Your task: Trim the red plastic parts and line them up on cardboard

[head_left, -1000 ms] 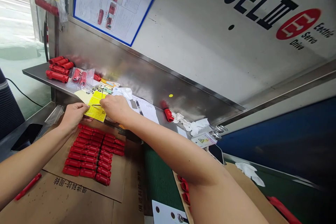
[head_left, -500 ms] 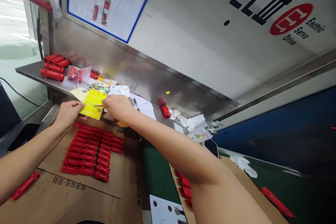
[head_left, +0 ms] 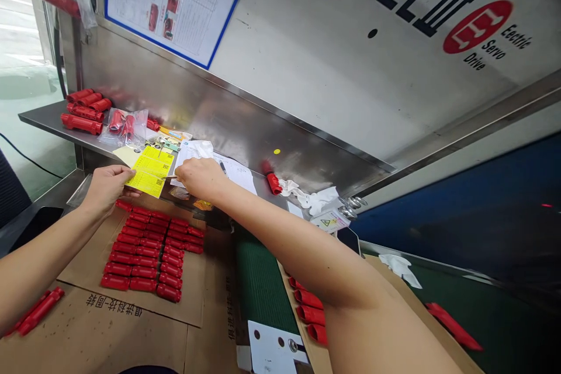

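Holding the yellow sheet (head_left: 151,169) by its left edge, pinched between thumb and fingers of my left hand (head_left: 105,186). Sheet position: tilted, at the front of the metal shelf (head_left: 46,114), just beyond the laid-out red parts (head_left: 144,248). My right hand (head_left: 199,178) grips a slender tool (head_left: 170,177), its tip at the sheet's right side (contact with the paper: cannot tell). Red parts lie in close rows on brown cardboard (head_left: 193,310). On the shelf, left to right: stacked red tubes (head_left: 82,123), a clear bag (head_left: 125,128) containing red pieces, white papers (head_left: 240,176). Green belt (head_left: 260,280) runs below my right forearm.
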Available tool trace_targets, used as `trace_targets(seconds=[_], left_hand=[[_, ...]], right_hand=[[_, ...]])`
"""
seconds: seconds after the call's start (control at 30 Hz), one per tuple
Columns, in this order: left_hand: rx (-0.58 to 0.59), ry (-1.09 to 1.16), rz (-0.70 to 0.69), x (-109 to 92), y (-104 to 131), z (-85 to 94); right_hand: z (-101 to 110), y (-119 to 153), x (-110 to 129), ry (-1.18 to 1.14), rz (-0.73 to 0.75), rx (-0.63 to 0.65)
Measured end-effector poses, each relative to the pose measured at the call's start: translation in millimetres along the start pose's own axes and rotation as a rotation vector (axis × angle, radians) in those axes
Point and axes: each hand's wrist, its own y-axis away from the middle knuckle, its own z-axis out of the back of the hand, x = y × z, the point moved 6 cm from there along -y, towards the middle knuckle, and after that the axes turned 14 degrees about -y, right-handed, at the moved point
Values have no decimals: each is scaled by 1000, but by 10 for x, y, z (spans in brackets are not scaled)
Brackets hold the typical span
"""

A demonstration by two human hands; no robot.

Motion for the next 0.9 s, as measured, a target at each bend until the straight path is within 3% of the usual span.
trace_targets(seconds=[0.23, 0.4, 0.5, 0.6, 0.73, 0.9], left_hand=[[-43, -138, -158, -69, -98, 180], [-66, -458, -487, -295, 40, 312], [55, -731, -799, -446, 242, 112], [184, -984, -1012, -446, 331, -159], [255, -1263, -1097, -408, 192, -343], [361, -1459, -1057, -531, -46, -431]], right_hand=[[18, 82, -139, -128, -34, 12], [265, 90, -452, -299, -123, -91], [292, -157, -612, -349, -216, -206], [139, -573, -601, -365, -253, -273], [-63, -1071, -499, -384, -237, -263], [56, -1235, -582, -404, -232, -253]])
